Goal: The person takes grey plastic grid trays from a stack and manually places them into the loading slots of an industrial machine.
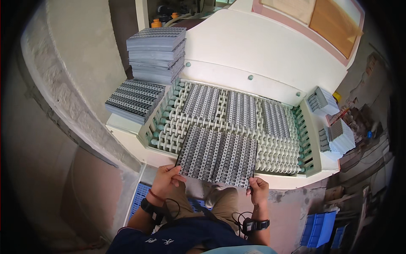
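Note:
A wide circuit board panel [198, 154], patterned in dark and light rows with a dark seam down its middle, slants over the near edge of a roller conveyor [279, 156]. My left hand [166, 181] pinches its near left corner, and my right hand [258, 190] grips the near right corner. The panel's far part is over the white rollers; whether it touches them I cannot tell. Farther in, similar panels lie flat on the rollers: one at the left [201, 102], one in the middle [241, 111] and one at the right [275, 118].
Left of the conveyor stand a low stack of panels [135, 99] and a taller stack [156, 55] behind it. A white machine cover [253, 51] rises at the back. Pale slotted pieces [338, 137] sit on the right ledge. Blue bins [318, 228] stand at the lower right.

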`<action>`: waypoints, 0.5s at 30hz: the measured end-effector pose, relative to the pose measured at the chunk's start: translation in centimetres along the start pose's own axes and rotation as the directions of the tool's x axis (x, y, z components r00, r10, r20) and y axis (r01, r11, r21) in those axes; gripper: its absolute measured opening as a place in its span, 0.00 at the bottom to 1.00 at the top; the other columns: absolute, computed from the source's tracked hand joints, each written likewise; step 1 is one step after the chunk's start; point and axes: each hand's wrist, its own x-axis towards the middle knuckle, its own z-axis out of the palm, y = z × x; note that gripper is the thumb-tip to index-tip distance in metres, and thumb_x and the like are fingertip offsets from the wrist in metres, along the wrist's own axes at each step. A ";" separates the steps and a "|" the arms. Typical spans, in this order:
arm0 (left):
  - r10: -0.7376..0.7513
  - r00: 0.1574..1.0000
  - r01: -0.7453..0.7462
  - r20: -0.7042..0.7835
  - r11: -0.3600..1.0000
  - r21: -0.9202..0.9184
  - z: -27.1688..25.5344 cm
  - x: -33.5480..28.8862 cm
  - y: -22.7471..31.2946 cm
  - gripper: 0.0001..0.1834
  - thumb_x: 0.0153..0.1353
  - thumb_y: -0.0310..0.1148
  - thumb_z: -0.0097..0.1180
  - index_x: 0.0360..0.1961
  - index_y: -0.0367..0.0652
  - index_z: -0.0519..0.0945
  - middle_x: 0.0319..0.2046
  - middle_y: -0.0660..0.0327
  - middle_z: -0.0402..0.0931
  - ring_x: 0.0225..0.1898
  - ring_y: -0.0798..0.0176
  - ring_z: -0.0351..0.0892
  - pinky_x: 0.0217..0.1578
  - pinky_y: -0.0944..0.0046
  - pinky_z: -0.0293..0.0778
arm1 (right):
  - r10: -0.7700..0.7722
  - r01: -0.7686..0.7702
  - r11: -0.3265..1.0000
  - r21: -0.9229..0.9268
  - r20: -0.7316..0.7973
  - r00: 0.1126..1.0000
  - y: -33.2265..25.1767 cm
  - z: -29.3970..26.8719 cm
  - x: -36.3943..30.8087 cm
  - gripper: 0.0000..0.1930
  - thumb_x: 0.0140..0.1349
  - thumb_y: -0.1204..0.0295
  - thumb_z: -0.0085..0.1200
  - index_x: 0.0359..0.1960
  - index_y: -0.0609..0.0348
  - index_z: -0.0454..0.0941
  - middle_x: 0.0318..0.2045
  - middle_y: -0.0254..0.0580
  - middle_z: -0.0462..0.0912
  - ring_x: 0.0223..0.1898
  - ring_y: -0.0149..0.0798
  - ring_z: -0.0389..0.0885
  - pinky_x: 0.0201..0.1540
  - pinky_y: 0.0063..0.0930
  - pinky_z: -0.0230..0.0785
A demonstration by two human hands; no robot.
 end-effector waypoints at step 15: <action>0.735 0.528 -0.342 0.426 -0.275 0.899 2.6 -0.5 3.2 0.22 0.52 0.44 0.58 0.46 0.45 0.75 0.48 0.55 0.72 0.49 0.53 0.70 0.50 0.51 0.65 | -0.649 0.414 0.081 -0.907 0.267 0.712 -4.9 1.5 -1.6 0.22 0.45 0.62 0.65 0.41 0.59 0.76 0.38 0.46 0.76 0.40 0.43 0.75 0.43 0.38 0.67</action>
